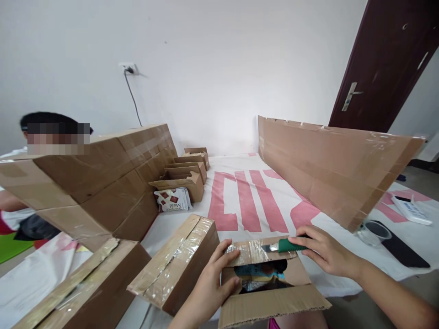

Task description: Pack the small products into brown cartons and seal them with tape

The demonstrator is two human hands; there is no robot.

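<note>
In front of me is a cardboard box (260, 301) with its top flaps parted. Through the gap shows a blue and yellow packet (257, 274), partly hidden inside. My right hand (318, 249) is closed round a green utility knife (288, 245), whose blade lies along the taped far flap (247, 251). My left hand (217, 274) grips the box at its left end, fingers over the far flap and thumb at the opening.
Two taped boxes (178, 260) (89, 288) stand at left. Beyond them, several small open boxes (195, 183) line a cardboard partition (120, 183), with a white packet (172, 199) in front. Another cardboard panel (329, 164), a phone (399, 246) and a clear cup (375, 231) are at right. A person (55, 119) sits behind the partition.
</note>
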